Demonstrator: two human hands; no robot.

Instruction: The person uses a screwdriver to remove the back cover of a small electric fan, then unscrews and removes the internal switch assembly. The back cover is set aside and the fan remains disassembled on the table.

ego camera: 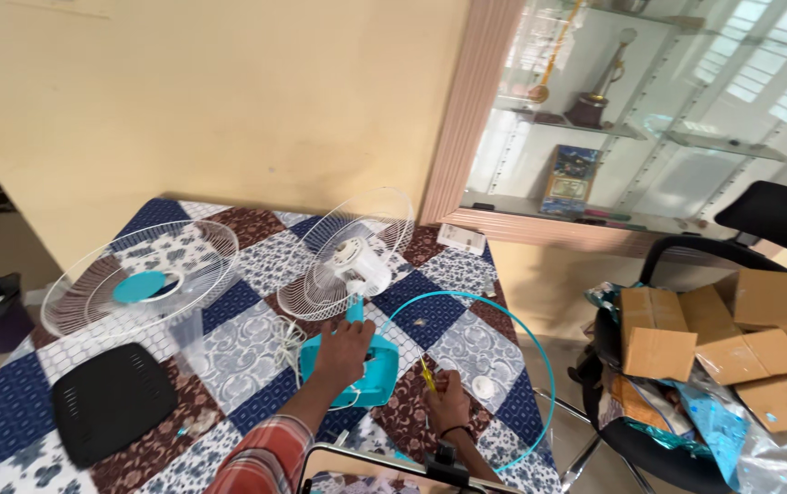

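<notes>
- Your left hand (342, 352) lies palm down with its fingers spread and curled over the top of the turquoise fan base (357, 370), pressing it to the patchwork tablecloth (256, 348); it grips the base.
- Your right hand (449, 402) is clenched around a yellow-handled screwdriver (428, 373), whose shaft points up and away from the knuckles, just right of the base.
- The base stands directly under your left fingers. From it a short turquoise neck rises past the fingertips to the white motor housing (363, 261) and the white rear wire guard (349, 252).
- Handling, as a judgement: the base looks like light, stiff plastic, smooth enough to slide on the cloth; the guard's thin wires would bend easily. Take hold at the base or neck, not the wires.
- Both forearms reach forward from the bottom edge of the view; the left sleeve is red plaid.
- A thin turquoise ring (540, 357) curves around your right hand on the far side.
- Well left of your left fingers lie the front wire guard (142, 274) with its turquoise centre and a black flat panel (112, 402).
- Far right, beyond the ring, a black chair (686, 366) holds cardboard pieces.
</notes>
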